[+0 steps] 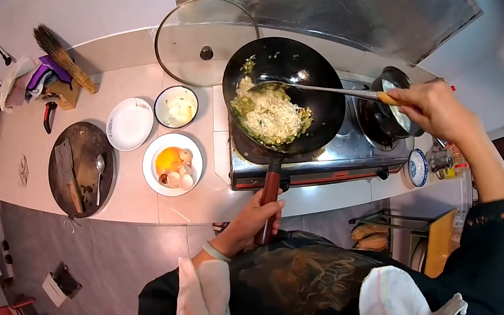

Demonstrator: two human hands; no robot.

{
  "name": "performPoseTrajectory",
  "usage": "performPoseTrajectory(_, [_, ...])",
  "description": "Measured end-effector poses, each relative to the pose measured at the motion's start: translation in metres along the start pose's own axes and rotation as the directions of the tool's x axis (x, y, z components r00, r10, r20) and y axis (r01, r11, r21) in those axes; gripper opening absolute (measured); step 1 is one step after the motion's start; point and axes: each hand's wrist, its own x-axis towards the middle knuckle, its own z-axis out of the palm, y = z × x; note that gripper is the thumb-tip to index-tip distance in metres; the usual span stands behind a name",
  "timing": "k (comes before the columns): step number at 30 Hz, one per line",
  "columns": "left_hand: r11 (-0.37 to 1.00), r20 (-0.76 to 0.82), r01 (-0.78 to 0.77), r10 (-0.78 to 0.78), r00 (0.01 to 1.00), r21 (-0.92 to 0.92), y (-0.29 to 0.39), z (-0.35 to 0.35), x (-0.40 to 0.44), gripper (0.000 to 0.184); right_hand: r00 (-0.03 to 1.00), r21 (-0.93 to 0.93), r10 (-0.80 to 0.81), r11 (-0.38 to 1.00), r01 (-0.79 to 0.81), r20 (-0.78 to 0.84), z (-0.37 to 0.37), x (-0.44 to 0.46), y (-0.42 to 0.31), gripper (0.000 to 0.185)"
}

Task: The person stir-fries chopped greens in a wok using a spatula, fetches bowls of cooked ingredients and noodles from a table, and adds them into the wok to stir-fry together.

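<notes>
My left hand (251,222) is wrapped round the reddish-brown handle of a black wok (322,115), which sits tilted over the stove. Inside the wok, on its left side, lies a heap of pale shredded food (275,115) mixed with green bits. My right hand (436,110) grips the yellowish end of a long metal wok spatula (340,89). The spatula's head reaches into the upper edge of the food and is partly hidden by it.
A gas stove (318,171) carries the wok and a dark pot (386,117). On the counter are a plate with egg shells (180,178), a white plate (129,125), an enamel bowl (176,107) and a round board (91,179) with cleaver and spoon. A glass lid (203,31) leans behind.
</notes>
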Motion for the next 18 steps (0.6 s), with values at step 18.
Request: performPoseTrajectory(18, [0.999, -0.010, -0.010, 0.010, 1.000, 0.046, -0.004, -0.003, 0.003, 0.048, 0.883, 0.467, 0.324, 0.756, -0.458, 0.340, 0.037, 0.065, 0.079, 0.035])
